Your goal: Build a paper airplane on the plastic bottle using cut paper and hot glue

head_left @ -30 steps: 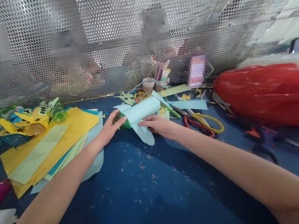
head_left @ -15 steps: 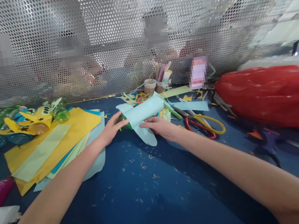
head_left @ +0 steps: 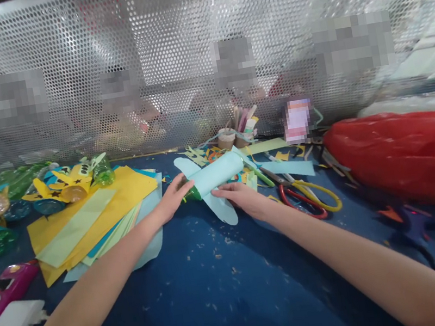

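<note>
A green plastic bottle wrapped in light blue paper [head_left: 219,173] lies slantwise above the blue table, its green end to the left. Rounded paper flaps stick out from it, one upward [head_left: 185,167] and one down toward me [head_left: 224,210]. My left hand [head_left: 174,196] grips the green end, thumb on the near side and fingers partly hidden behind. My right hand [head_left: 241,196] pinches the near side of the wrapped part by the lower flap. Just right of that hand lie red-handled scissors [head_left: 298,202] and yellow-handled scissors [head_left: 322,196].
Stacked coloured paper [head_left: 75,229] lies left, with decorated bottle pieces [head_left: 64,187] behind. A purple power strip [head_left: 9,295] sits near left. Right are a red plastic bag [head_left: 398,156] and a glue gun [head_left: 416,219]. Cups of sticks [head_left: 238,136] stand before a perforated metal screen [head_left: 167,55]; people sit behind it.
The view has tilted and swung slightly, so everything appears lower and further right. Both hands keep their hold on the paper-wrapped bottle, with hardly any change in grip.
</note>
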`<control>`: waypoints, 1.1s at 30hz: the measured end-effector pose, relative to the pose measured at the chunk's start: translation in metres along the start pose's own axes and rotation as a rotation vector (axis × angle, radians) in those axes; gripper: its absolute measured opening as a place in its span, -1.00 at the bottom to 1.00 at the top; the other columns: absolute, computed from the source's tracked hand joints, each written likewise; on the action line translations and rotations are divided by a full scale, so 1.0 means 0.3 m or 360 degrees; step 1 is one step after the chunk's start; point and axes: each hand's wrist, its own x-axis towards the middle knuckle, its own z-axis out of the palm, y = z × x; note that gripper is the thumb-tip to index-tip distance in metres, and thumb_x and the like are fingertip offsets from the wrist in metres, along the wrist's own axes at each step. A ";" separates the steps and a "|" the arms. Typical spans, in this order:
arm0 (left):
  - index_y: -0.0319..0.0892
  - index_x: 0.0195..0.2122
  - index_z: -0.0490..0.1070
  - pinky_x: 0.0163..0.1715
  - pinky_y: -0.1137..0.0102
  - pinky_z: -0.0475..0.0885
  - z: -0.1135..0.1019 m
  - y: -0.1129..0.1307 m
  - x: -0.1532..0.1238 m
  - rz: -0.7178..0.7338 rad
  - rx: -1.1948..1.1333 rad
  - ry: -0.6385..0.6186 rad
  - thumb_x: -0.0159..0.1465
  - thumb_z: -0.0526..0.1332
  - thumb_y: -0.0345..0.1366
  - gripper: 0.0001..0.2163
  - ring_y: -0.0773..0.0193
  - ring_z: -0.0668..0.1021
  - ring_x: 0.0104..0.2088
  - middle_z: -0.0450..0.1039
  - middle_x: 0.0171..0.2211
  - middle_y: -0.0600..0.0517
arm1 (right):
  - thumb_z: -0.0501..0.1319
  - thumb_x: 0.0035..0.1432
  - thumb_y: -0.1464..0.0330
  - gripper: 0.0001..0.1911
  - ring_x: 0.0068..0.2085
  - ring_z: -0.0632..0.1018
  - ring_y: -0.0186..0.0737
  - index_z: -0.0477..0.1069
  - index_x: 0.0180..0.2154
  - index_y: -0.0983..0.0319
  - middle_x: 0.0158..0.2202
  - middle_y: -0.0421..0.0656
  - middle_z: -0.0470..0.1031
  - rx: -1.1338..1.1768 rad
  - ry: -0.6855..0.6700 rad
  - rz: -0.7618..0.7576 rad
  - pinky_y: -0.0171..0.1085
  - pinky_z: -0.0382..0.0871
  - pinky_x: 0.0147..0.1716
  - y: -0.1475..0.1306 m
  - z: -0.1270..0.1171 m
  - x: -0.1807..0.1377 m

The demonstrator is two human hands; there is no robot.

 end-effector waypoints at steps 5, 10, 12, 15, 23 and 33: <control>-0.08 0.08 0.35 0.16 0.15 0.26 0.000 0.007 -0.002 -0.0014 0.0034 0.0006 0.18 0.16 -0.08 -0.56 0.01 0.31 0.20 0.34 0.16 -0.01 | 0.38 -0.12 0.14 -0.68 -0.51 0.46 -0.31 0.49 -0.43 0.26 -0.48 -0.14 0.54 0.0007 -0.0007 0.0001 -0.31 0.32 -0.51 0.007 0.004 -0.001; -0.05 0.09 0.35 0.17 0.14 0.25 -0.001 0.018 -0.003 0.0026 -0.0017 -0.0013 0.17 0.16 -0.14 -0.57 0.01 0.30 0.20 0.34 0.16 0.03 | 0.38 -0.12 0.12 -0.66 -0.53 0.44 -0.32 0.47 -0.45 0.26 -0.51 -0.17 0.51 0.0015 0.0008 0.0014 -0.31 0.30 -0.52 0.006 0.009 -0.003; -0.05 0.08 0.35 0.17 0.13 0.23 -0.002 0.024 -0.005 0.0000 0.0017 0.0013 0.20 0.14 -0.11 -0.58 0.01 0.28 0.22 0.33 0.16 0.02 | 0.39 -0.14 0.11 -0.66 -0.52 0.43 -0.33 0.47 -0.45 0.26 -0.51 -0.18 0.50 -0.0027 -0.0001 0.0007 -0.32 0.28 -0.52 0.000 0.011 -0.006; -0.06 0.09 0.34 0.19 0.11 0.20 -0.002 0.029 -0.007 -0.0072 0.0096 0.0099 0.23 0.10 -0.04 -0.57 0.00 0.22 0.26 0.31 0.18 -0.01 | 0.41 -0.18 0.14 -0.66 -0.52 0.43 -0.33 0.46 -0.46 0.26 -0.51 -0.19 0.49 -0.0056 -0.0022 -0.0010 -0.32 0.27 -0.50 -0.003 0.011 -0.006; -0.09 0.02 0.40 0.20 0.17 0.21 0.006 0.008 -0.001 -0.0088 0.0034 0.0104 0.20 0.13 -0.03 -0.58 0.01 0.25 0.24 0.33 0.16 0.02 | 0.40 -0.16 0.15 -0.68 -0.51 0.45 -0.30 0.48 -0.44 0.26 -0.48 -0.16 0.53 -0.0005 0.0029 0.0001 -0.29 0.32 -0.48 0.003 0.014 -0.004; -0.13 -0.10 0.46 0.15 0.14 0.25 0.005 0.019 -0.009 -0.0088 0.0065 0.0154 0.19 0.13 -0.02 -0.63 -0.04 0.33 0.17 0.43 0.07 -0.01 | 0.39 -0.10 0.14 -0.70 -0.53 0.44 -0.33 0.49 -0.45 0.25 -0.51 -0.18 0.51 0.0068 -0.0023 0.0006 -0.32 0.30 -0.52 -0.005 0.016 -0.012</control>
